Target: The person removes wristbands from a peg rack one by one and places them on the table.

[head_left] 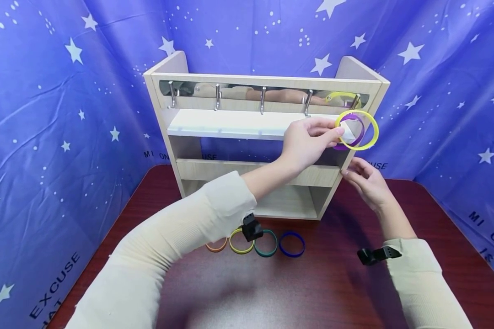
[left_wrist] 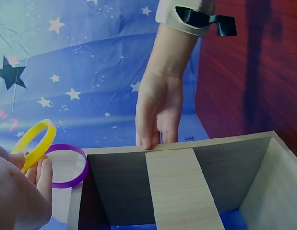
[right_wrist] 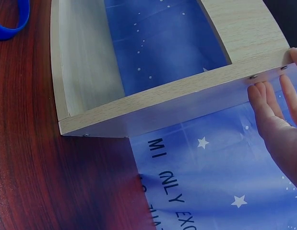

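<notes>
My left hand pinches a yellow ring band at the right end of the wooden shelf unit, just below the rightmost metal hook. A purple ring band is behind the yellow one, beside the fingers; whether it hangs on the hook cannot be made out. My right hand touches the unit's right side, with the thumb at the front edge and the fingers along the outer face in the right wrist view.
On the dark red table, in front of the unit, lie an orange ring, another yellow ring, a teal ring and a blue ring. More hooks line the metal strip. Blue star-printed cloth surrounds the table.
</notes>
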{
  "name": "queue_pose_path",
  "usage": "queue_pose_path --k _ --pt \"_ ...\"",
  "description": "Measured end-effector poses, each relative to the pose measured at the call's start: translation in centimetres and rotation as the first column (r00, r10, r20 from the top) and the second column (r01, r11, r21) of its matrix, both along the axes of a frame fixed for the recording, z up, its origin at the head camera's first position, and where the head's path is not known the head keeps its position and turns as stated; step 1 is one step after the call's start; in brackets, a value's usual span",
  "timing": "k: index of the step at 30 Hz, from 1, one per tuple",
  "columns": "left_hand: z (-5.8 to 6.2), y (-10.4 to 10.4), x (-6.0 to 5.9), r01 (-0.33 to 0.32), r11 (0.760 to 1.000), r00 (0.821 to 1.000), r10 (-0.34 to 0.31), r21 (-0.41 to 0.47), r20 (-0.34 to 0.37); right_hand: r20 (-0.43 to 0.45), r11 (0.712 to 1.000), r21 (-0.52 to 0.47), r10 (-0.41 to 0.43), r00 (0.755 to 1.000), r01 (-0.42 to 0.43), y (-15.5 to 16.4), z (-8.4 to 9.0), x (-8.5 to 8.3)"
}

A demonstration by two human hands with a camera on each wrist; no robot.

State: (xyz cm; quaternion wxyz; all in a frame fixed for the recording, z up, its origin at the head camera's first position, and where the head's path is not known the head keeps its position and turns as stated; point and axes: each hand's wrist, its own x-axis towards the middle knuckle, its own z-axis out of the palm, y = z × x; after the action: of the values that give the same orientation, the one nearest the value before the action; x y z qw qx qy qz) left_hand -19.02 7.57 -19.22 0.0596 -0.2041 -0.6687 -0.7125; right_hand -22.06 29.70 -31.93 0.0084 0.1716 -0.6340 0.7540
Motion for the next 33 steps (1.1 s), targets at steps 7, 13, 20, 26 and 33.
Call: queue_pose_path --k 7,13,20,26,33 --pt "0.3 -0.1 0.6 0.053 0.998 0.998 -0.054 0.013 0.015 -0.004 1.000 -0.011 0.003 1.000 -0.003 0.0 0.0 -0.1" --pt "0.2 -0.5 1.1 0.097 0.995 0.994 -0.097 0.000 0.043 0.008 1.000 0.012 -0.020 1.000 0.020 0.0 0.0 0.0" --pt "-0.8 -0.9 1.3 0.115 0.992 0.989 -0.119 0.041 0.092 0.033 0.999 -0.015 -0.031 0.999 0.032 0.0 -0.1 0.1" --pt "-1.9 -1.3 1.4 0.115 0.993 0.984 -0.115 0.012 0.138 -0.019 1.000 -0.016 0.002 1.000 -0.003 0.0 -0.1 -0.1" --pt "-3.1 -1.6 1.6 0.127 0.991 0.975 -0.118 -0.033 0.187 -0.045 0.999 -0.042 0.032 0.998 -0.034 -0.1 0.0 -0.1"
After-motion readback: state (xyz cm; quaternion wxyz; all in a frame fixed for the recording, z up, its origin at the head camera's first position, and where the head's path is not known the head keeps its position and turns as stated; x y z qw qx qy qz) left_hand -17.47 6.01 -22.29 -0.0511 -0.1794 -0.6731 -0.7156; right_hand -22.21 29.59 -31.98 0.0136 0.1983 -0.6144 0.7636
